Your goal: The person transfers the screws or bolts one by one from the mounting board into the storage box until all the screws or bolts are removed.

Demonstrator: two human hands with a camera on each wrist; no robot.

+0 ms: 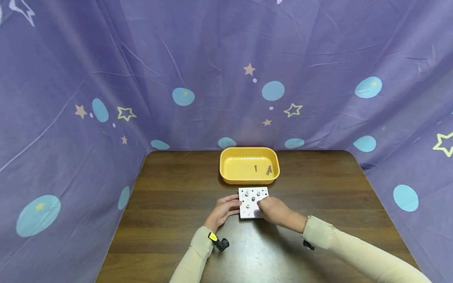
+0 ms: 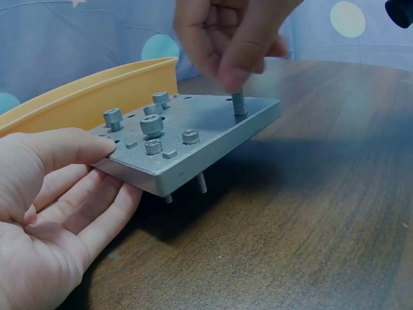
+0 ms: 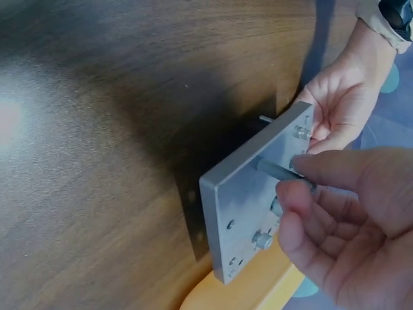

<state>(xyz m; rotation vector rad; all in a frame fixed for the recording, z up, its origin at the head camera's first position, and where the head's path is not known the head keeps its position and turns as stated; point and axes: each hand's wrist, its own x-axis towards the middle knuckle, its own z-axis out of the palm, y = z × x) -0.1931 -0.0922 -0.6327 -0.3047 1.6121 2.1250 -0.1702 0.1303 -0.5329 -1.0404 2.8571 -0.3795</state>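
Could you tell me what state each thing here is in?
Metal plate: raised off the table.
Held bolt: upright, lower end at the plate, thread showing above it.
Bolts in the plate: some heads low, others standing higher.
Yellow tray: right way up, uncovered.
Loose bolts: lying in the tray.
Left grip: pinching the plate's edge.
Right grip: pinching the held bolt.
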